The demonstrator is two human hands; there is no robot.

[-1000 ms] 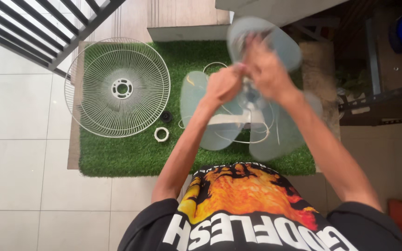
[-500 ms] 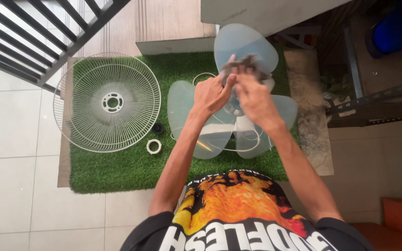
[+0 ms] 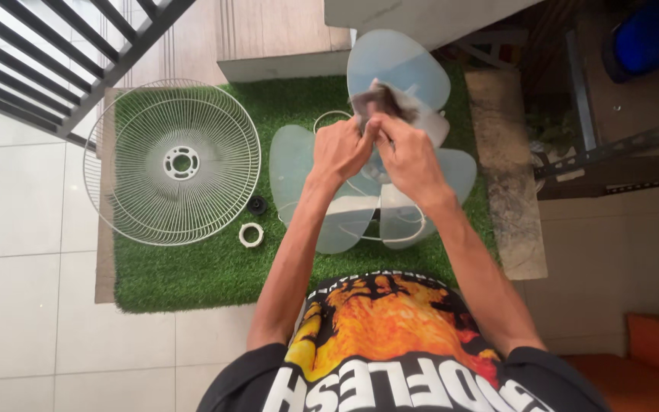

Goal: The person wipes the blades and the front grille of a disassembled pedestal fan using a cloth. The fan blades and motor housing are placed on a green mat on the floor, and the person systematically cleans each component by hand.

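Observation:
A translucent pale-blue fan blade with several lobes sits in front of me over the green turf mat. My left hand and my right hand are close together above the hub. Both pinch a dirty grey-and-white wipe cloth, which lies against the upper lobe. The hub is hidden under my hands. What supports the blade cannot be seen.
A white wire fan grille lies flat on the mat's left side. A small black nut and a white ring nut lie beside it. A white cord loops under the blade. A dark railing stands far left, a blue container far right.
The blade was turning and blurred a second ago and is now still. My hands moved from the hub up to the top lobe, and the cloth is now spread between them.

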